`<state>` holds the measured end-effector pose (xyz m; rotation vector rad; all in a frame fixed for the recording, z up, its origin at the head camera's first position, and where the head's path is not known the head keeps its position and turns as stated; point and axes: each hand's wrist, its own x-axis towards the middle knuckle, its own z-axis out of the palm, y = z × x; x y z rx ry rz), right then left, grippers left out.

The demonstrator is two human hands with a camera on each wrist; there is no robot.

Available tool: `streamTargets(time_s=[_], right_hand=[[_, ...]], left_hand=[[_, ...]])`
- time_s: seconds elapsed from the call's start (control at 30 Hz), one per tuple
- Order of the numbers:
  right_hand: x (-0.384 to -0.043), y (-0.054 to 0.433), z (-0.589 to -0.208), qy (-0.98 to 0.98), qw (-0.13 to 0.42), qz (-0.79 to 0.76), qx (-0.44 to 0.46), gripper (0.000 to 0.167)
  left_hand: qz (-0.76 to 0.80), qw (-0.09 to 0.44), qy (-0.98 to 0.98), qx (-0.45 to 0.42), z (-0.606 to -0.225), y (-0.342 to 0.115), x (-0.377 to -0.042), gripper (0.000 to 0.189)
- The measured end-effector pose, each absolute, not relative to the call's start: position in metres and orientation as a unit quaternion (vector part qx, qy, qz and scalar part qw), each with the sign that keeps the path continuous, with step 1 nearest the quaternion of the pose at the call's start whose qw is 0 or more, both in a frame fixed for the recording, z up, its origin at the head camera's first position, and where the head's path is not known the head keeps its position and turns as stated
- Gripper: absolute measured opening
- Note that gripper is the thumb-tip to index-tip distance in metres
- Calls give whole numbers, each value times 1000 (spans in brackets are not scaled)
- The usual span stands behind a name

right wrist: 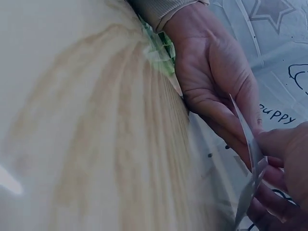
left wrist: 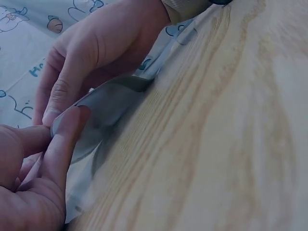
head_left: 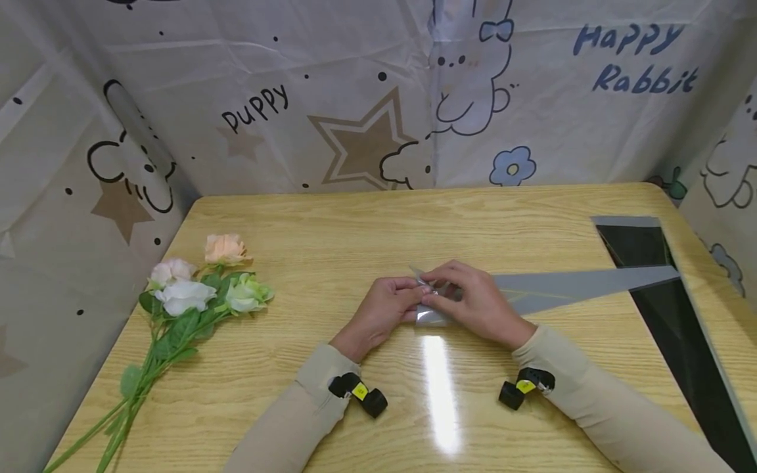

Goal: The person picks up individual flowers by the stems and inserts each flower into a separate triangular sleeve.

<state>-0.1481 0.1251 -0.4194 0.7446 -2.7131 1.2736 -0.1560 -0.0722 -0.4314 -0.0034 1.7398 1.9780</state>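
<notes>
A long grey plastic flower sleeve point(head_left: 556, 289) lies across the middle of the table, tapering towards the right. My left hand point(head_left: 378, 312) pinches its wide end between thumb and fingers. Opposite it, my right hand point(head_left: 481, 302) pinches the same end, its fingertips close to the left thumb. In the left wrist view the sleeve's edge point(left wrist: 108, 106) curves up off the wood between both hands. The right wrist view shows the thin film point(right wrist: 247, 195) edge-on at the fingers.
Several artificial roses point(head_left: 186, 297) with long green stems point(head_left: 127, 404) lie on the left of the table point(head_left: 331, 230). A black sleeve point(head_left: 680, 348) with grey edges lies along the right side, under the grey sleeve's narrow tip. A printed cloth point(head_left: 355, 66) hangs behind.
</notes>
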Motion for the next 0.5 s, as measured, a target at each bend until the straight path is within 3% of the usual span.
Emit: streamTargets(time_s=[0.5], right_hand=[[-142,124,-432,-855,41,476,202,30]], left_hand=[[708,244,662,-3,-431,-74,-157,19]])
